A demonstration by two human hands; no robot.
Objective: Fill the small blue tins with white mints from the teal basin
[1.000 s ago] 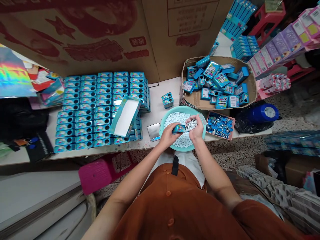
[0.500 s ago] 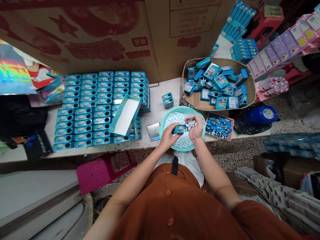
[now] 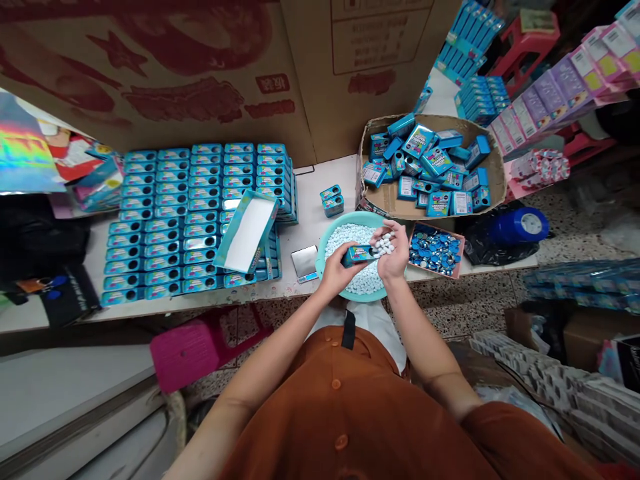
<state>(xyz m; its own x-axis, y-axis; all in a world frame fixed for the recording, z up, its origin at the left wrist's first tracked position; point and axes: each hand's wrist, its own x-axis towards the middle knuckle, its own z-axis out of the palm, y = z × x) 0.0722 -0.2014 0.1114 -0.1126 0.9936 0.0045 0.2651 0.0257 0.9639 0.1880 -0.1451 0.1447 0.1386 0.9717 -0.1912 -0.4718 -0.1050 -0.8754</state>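
Note:
Over a turquoise basin (image 3: 327,235) full of small white candies (image 3: 364,280), my left hand (image 3: 337,272) grips a blue tin (image 3: 358,255), tilted on its side with its dark opening toward the right. Cupped beside that opening, my right hand (image 3: 395,257) holds a small heap of white candies (image 3: 385,243), some touching the tin's mouth. Two small blue tins (image 3: 333,205) stand together on the table behind the basin. To the basin's left lies a small scale (image 3: 305,262) with a shiny plate.
Rows of blue tins (image 3: 165,250) fill the left, with an open tray (image 3: 247,233) on top. A cardboard box (image 3: 387,197) of tins stands behind right; a pink box of blue caps (image 3: 435,252) sits right of the basin. A large carton (image 3: 200,73) rises behind.
The view has shifted slightly. My right hand's fingers have opened somewhat around the candies, showing more of them at the tin's mouth. My left hand keeps its grip on the tin.

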